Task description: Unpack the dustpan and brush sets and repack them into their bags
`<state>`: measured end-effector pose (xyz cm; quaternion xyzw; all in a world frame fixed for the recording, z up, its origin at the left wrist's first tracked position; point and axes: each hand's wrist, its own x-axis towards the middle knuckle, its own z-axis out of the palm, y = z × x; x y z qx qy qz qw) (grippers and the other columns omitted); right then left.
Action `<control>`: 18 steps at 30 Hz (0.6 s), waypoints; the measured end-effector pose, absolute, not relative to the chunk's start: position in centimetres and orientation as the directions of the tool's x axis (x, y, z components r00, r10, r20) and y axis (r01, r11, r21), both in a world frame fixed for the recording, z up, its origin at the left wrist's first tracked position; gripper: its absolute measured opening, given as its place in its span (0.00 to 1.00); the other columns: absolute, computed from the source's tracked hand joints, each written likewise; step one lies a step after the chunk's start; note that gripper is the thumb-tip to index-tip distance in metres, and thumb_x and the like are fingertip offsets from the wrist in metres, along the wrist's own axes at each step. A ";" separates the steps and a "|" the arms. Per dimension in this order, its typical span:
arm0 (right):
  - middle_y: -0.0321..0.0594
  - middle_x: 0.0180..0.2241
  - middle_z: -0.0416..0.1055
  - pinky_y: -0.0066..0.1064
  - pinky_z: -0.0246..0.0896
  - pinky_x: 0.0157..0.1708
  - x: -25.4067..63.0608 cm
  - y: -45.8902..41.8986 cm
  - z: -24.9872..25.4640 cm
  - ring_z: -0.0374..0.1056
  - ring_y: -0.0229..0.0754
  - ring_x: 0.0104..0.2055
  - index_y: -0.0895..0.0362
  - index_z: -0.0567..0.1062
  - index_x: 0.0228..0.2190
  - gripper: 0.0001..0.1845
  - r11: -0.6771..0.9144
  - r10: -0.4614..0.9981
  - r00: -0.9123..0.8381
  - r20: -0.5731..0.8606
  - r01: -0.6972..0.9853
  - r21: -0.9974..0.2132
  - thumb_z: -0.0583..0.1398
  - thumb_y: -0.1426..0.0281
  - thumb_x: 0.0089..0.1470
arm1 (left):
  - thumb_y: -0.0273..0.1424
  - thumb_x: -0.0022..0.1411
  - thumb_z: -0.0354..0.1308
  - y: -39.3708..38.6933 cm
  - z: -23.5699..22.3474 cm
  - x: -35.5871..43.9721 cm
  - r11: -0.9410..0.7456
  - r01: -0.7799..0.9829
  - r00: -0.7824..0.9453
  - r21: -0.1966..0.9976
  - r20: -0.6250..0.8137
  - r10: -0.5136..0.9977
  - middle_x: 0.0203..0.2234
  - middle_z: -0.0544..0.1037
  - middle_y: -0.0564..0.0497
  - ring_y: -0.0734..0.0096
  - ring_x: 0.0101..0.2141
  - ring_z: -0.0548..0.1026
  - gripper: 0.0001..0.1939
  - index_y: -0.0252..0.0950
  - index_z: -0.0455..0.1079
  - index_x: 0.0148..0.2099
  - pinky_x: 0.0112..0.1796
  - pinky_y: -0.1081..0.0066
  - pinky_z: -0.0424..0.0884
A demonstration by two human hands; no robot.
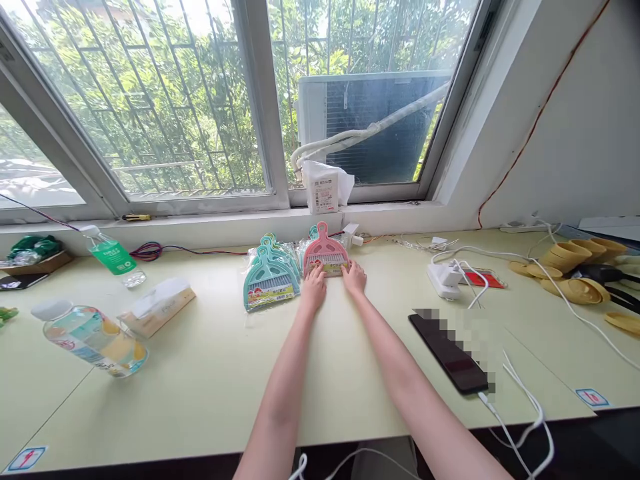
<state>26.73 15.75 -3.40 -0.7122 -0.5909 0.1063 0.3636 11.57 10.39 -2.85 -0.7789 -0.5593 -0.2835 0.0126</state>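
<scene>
Both arms reach to the back of the table, where a pink mini dustpan and brush set [326, 248] lies at the near end of a pile. My left hand [314, 285] grips its left lower corner, and my right hand [355, 277] has the right lower corner, fingers closed at the edge. A printed label runs along the set's front edge, partly covered by my fingers. Just left of it rests a stack of turquoise dustpan and brush sets [271, 272] in clear wrapping. Another turquoise piece shows behind the pink one.
On the left stand a fruit-print bottle [95, 340], a green-label bottle [114, 257] and a tissue pack [159, 308]. A black phone [450, 353] on a white cable, a white power strip [444, 280] and yellow cups [565, 256] lie right. A tissue packet [323, 190] stands on the windowsill.
</scene>
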 end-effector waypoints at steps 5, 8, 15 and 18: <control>0.53 0.53 0.66 0.38 0.55 0.51 27.5 14.0 -3.9 0.62 0.50 0.55 0.60 0.61 0.56 0.29 0.054 0.926 0.217 0.310 0.735 -0.676 0.56 0.61 0.56 | 0.20 0.61 0.46 8.9 -2.6 11.8 -0.387 0.887 0.224 0.250 0.501 0.836 0.57 0.67 0.41 0.60 0.59 0.62 0.13 0.34 0.70 0.43 0.55 0.58 0.64; 0.55 0.54 0.64 0.38 0.55 0.52 27.8 12.7 -4.2 0.60 0.50 0.57 0.61 0.59 0.57 0.33 0.101 0.922 0.194 0.335 0.716 -0.691 0.59 0.62 0.53 | 0.19 0.61 0.46 7.4 -2.4 12.1 -0.404 0.887 0.239 0.226 0.523 0.818 0.58 0.64 0.40 0.59 0.59 0.62 0.14 0.33 0.70 0.44 0.55 0.57 0.64; 0.53 0.55 0.63 0.38 0.59 0.50 28.9 9.1 -4.6 0.65 0.46 0.50 0.57 0.60 0.53 0.25 0.127 0.860 0.372 0.349 0.507 -0.852 0.54 0.63 0.56 | 0.18 0.60 0.45 1.5 -1.6 11.2 -0.587 0.792 0.383 0.168 0.612 0.692 0.58 0.64 0.45 0.61 0.57 0.64 0.17 0.38 0.69 0.45 0.54 0.59 0.65; 0.52 0.52 0.65 0.36 0.62 0.47 29.6 7.7 -4.8 0.68 0.42 0.45 0.57 0.62 0.50 0.19 0.136 0.843 0.449 0.297 0.356 -0.924 0.49 0.66 0.57 | 0.19 0.61 0.46 -0.2 -1.3 10.2 -0.581 0.783 0.323 0.220 0.654 0.684 0.51 0.70 0.47 0.63 0.52 0.68 0.15 0.39 0.70 0.40 0.51 0.60 0.66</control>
